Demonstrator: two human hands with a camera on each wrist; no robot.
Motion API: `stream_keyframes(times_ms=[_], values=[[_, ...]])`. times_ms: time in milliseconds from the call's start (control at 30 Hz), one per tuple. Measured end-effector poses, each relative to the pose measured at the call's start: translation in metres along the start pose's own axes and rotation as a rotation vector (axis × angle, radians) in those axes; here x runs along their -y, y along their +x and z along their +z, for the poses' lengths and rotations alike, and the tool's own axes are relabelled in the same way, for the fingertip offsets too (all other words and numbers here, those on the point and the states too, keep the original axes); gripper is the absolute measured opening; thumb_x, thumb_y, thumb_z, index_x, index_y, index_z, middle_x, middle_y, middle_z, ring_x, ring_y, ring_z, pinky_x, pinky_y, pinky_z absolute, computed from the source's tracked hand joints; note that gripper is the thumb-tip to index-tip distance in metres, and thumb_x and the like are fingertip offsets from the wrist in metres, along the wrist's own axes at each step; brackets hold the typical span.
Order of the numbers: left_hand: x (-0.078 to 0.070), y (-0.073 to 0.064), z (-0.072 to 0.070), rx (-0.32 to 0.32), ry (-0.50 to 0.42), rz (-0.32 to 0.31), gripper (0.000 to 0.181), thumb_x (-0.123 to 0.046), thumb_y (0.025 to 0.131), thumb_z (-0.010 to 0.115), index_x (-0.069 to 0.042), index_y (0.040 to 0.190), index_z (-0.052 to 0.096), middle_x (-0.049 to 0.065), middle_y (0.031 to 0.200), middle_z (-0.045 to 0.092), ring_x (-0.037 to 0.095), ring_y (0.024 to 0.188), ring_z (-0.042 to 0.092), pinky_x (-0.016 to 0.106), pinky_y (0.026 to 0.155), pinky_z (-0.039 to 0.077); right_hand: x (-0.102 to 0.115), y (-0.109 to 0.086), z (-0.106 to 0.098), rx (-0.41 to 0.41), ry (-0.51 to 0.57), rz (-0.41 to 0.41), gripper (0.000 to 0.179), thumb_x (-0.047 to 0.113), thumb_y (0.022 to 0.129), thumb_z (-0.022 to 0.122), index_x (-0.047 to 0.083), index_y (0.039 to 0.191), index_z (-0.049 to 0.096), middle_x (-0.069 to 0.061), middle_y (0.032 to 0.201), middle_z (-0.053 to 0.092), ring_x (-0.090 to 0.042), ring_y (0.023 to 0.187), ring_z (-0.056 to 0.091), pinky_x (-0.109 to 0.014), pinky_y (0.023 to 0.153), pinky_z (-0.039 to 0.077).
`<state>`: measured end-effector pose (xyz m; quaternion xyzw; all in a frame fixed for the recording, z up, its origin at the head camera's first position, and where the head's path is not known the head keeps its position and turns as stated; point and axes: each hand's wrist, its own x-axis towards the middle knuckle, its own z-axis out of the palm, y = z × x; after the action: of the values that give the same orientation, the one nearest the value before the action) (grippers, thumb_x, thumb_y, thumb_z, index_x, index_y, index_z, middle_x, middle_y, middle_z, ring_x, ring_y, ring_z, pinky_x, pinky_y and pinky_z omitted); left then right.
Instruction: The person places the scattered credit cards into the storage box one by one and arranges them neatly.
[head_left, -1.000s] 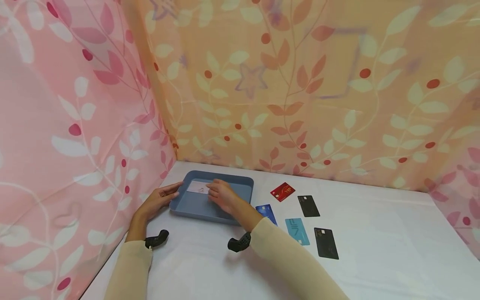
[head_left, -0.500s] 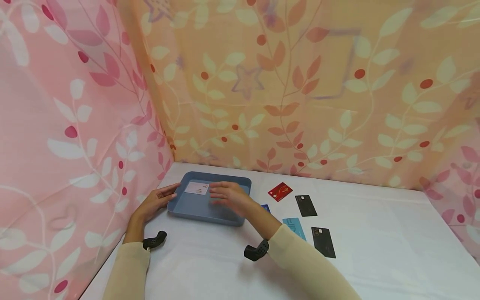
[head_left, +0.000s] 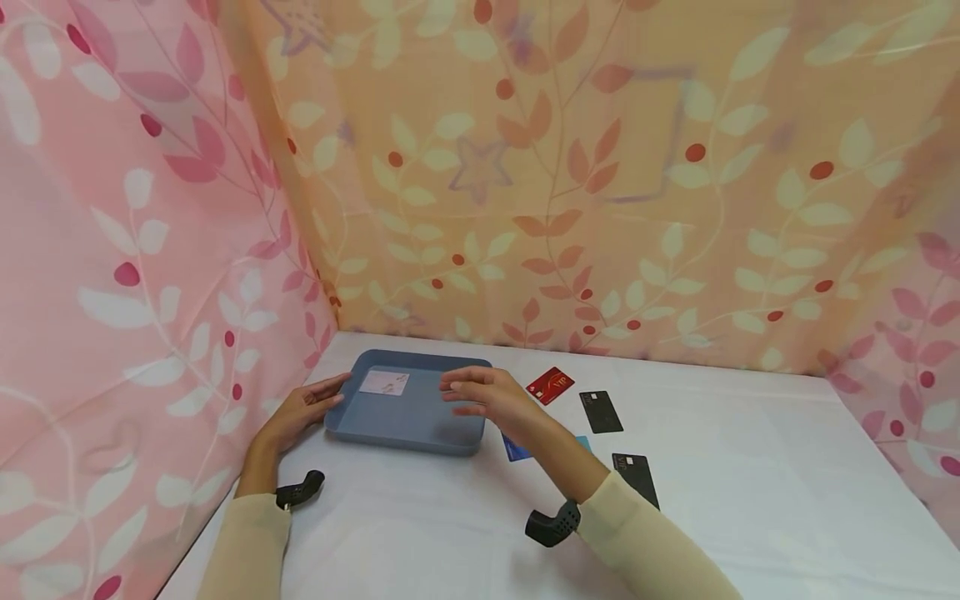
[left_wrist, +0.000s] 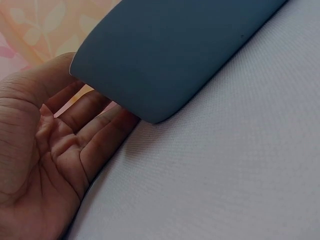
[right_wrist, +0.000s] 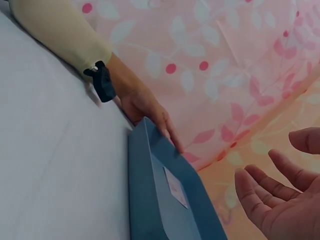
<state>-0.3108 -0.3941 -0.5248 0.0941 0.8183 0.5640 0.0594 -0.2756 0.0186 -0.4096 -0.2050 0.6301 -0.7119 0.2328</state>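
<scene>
A blue-grey rectangular tray point(head_left: 408, 429) lies on the white table, with a pale pink patterned card point(head_left: 385, 382) flat in its back left part. My left hand point(head_left: 300, 414) rests against the tray's left side, fingers extended along the wall; in the left wrist view its fingertips are hidden behind the tray corner. Above the tray's right edge hovers my right hand point(head_left: 498, 400), with fingers apart and slightly bent. Nothing shows between the fingers of the right hand point(right_wrist: 285, 200) in the right wrist view.
Right of the tray lie a red VIP card point(head_left: 551, 385), two black cards point(head_left: 602, 412), and a dark blue card point(head_left: 515, 449). A light blue card point(head_left: 584, 443) is mostly hidden by the right forearm. Floral cloth walls point(head_left: 480, 250) stand behind and at the sides.
My right hand has moved off the pink card, rightward and up from the tray, leaving the card lying there. The left hand stays at the tray's side. The head view has shifted slightly.
</scene>
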Motion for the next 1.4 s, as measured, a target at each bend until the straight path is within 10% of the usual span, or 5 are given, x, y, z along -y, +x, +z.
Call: stream_keyframes(times_ms=[1400], values=[[0.005, 0.001, 0.000, 0.002, -0.055, 0.014, 0.057, -0.026, 0.103, 0.062, -0.012, 0.155, 0.043, 0.016, 0.162, 0.032, 0.041, 0.149, 0.027, 0.020, 0.100, 0.047, 0.004, -0.140, -0.106, -0.289, -0.446, 0.018, 0.037, 0.025, 0.096, 0.072, 0.006, 0.128, 0.066, -0.012, 0.121, 0.072, -0.037, 0.113, 0.067, -0.042, 0.088, 0.060]])
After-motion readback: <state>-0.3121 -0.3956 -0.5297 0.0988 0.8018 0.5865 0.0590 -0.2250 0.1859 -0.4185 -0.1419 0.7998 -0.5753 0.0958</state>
